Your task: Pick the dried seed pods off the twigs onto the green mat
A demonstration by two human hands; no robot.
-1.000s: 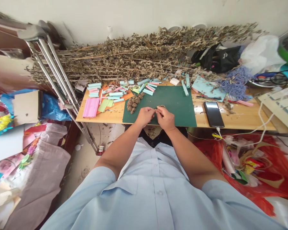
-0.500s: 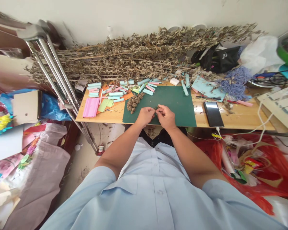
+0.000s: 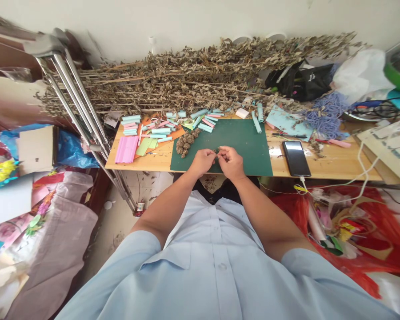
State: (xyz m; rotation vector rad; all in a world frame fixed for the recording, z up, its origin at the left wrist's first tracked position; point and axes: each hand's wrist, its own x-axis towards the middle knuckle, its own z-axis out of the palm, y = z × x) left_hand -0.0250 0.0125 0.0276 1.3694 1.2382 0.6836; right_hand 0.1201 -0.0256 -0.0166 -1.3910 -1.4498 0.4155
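Note:
Over the front part of a green cutting mat (image 3: pixel 253 146), my left hand (image 3: pixel 203 161) and my right hand (image 3: pixel 231 162) meet fingertip to fingertip. Both are closed in a pinch on a small bit of dried plant (image 3: pixel 217 150), mostly hidden by the fingers. Just beyond my left hand lies a heap of brown dried plant clumps (image 3: pixel 186 143) on the mat's left side. Rolled blue and pink paper tubes (image 3: pixel 205 127) lie at the mat's far left edge, and two more blue tubes (image 3: pixel 256 122) at its far right.
Long dried leafy stalks (image 3: pixel 186 80) are piled along the wall behind the wooden table (image 3: pixel 166 160). A phone (image 3: pixel 296 158) on a white cable lies right of the mat, near blue-purple cord (image 3: pixel 326 115). Metal crutches (image 3: pixel 76 98) lean at the left. A red plastic bag (image 3: pixel 383 235) sits below right.
Almost nothing differs. Both hands stay at the same place over the mat, with only a very slight shift of the fingers.

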